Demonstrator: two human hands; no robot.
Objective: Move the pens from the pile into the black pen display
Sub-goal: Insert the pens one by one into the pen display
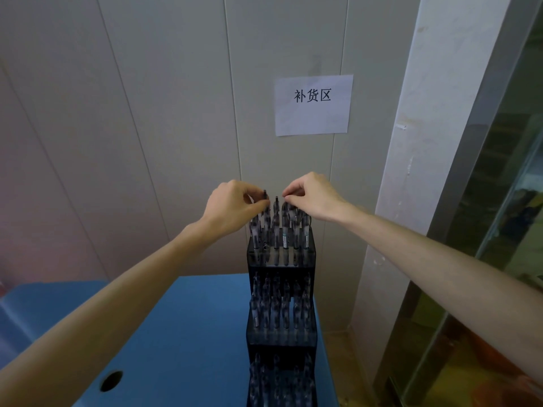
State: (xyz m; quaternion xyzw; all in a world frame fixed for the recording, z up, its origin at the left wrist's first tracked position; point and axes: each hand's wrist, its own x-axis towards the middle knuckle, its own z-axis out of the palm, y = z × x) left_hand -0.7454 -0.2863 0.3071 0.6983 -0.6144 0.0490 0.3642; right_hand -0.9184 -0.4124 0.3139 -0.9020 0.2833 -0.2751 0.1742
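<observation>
**Both hands at the top tier**

Pale wall panels with a taped paper sign (313,104) stand behind a blue table (188,333), and on that table rises the stepped black display (281,261), three tiers climbing away from the viewer. All three tiers look well stocked with pens; no loose pile shows anywhere in view.

The left hand (232,205) pinches the cap end of a pen (265,201) at the left of the top row, fingers and thumb curled round it. The right hand (313,196) has its fingertips drawn together over the pens at the right of that row; it seems to pinch one too, though the knuckles hide the contact.

The step in hand appears to be seating or straightening pens in the top tier, probably late in the task. The next move calls for pressing each pen straight down its slot, then letting go without dragging its neighbours.

The gripped pen stands nearly upright, long axis vertical with a slight lean, tip down in the slot and cap end up.
</observation>
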